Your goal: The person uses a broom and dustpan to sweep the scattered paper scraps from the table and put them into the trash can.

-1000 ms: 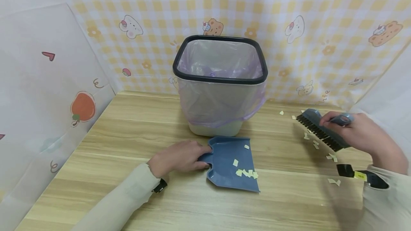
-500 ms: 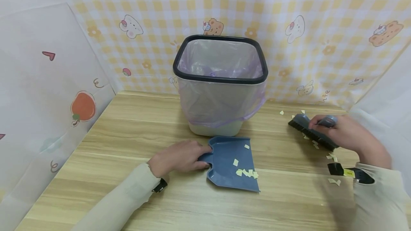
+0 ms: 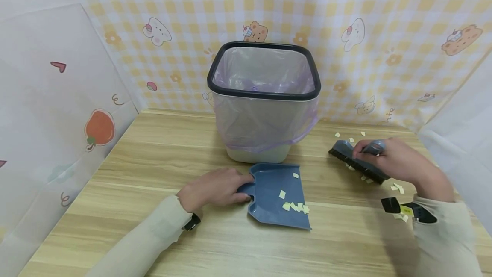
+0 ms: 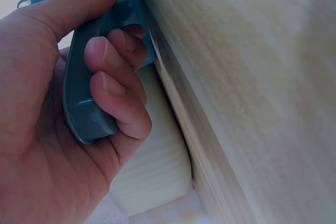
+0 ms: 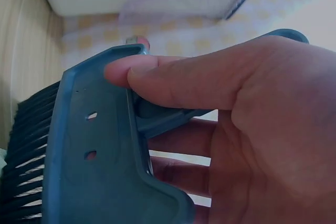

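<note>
A blue-grey dustpan [image 3: 270, 191] lies on the table with several pale yellow paper scraps [image 3: 294, 207] on it. My left hand [image 3: 215, 187] grips its handle; the left wrist view shows fingers curled round the handle [image 4: 86, 114]. At the right, my right hand [image 3: 397, 161] holds a blue-grey brush [image 3: 357, 163] by its handle, dark bristles down at the table. In the right wrist view the thumb lies against the brush head [image 5: 105, 129]. More scraps lie behind the brush [image 3: 351, 140], along its bristles, and near my right wrist [image 3: 397, 188].
A white bin with a black rim [image 3: 265, 95] and a thin purple-tinted liner stands behind the dustpan. The wooden table [image 3: 173, 140] backs onto a yellow checked cloth [image 3: 184, 46], with white cloth at both sides.
My right hand has moved the brush left across the table, towards the dustpan, and scraps behind it have come into view. My left hand and the dustpan have stayed in place.
</note>
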`<state>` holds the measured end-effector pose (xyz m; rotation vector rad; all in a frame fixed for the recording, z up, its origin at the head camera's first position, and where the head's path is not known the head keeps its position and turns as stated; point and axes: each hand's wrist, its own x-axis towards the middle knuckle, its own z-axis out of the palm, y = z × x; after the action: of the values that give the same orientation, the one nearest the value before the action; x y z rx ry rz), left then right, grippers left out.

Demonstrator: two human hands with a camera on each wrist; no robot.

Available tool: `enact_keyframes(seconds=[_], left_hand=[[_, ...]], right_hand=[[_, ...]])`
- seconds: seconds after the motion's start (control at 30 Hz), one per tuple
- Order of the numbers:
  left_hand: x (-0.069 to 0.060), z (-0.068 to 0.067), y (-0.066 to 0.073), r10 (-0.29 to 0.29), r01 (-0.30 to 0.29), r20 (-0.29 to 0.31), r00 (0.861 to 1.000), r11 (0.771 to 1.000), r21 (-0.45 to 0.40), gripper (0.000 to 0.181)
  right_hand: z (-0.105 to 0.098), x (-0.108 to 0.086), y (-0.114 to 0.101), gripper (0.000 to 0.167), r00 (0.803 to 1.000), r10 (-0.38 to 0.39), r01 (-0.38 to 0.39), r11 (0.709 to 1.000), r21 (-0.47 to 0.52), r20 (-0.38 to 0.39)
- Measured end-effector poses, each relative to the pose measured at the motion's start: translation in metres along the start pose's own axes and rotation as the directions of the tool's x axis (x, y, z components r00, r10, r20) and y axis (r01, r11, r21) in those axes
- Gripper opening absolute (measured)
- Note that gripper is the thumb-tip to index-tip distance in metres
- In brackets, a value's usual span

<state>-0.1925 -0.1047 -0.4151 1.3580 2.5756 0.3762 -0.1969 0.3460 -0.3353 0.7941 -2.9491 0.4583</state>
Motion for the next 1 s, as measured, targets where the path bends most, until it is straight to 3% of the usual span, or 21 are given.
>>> enact_keyframes(seconds=[0.33, 0.63, 0.7, 0.83, 1.0], left_hand=[[0.001, 0.002, -0.002, 0.010, -0.010, -0.008, 1.000, 1.000, -0.006, 0.020], [0.000, 0.001, -0.001, 0.003, -0.003, -0.007, 1.000, 1.000, -0.005, 0.021], [0.001, 0.001, -0.001, 0.001, -0.001, -0.005, 1.000, 1.000, -0.007, 0.021], [0.001, 0.001, -0.001, 0.003, -0.003, -0.006, 1.000, 1.000, -0.007, 0.021], [0.001, 0.000, -0.001, 0.005, -0.005, -0.003, 1.000, 1.000, -0.012, 0.020]], right_hand=[[0.002, 0.007, -0.037, 0.021, 0.989, -0.107, 0.093, 0.987, 0.134, 0.101], [0.004, 0.009, -0.061, 0.029, 0.957, -0.258, 0.208, 0.930, 0.302, 0.136], [0.002, 0.008, -0.064, 0.030, 0.953, -0.276, 0.230, 0.928, 0.293, 0.125], [-0.002, 0.003, -0.067, 0.033, 0.967, -0.245, 0.220, 0.944, 0.245, 0.074], [-0.007, -0.004, -0.061, 0.027, 0.983, -0.180, 0.181, 0.978, 0.101, -0.019]])
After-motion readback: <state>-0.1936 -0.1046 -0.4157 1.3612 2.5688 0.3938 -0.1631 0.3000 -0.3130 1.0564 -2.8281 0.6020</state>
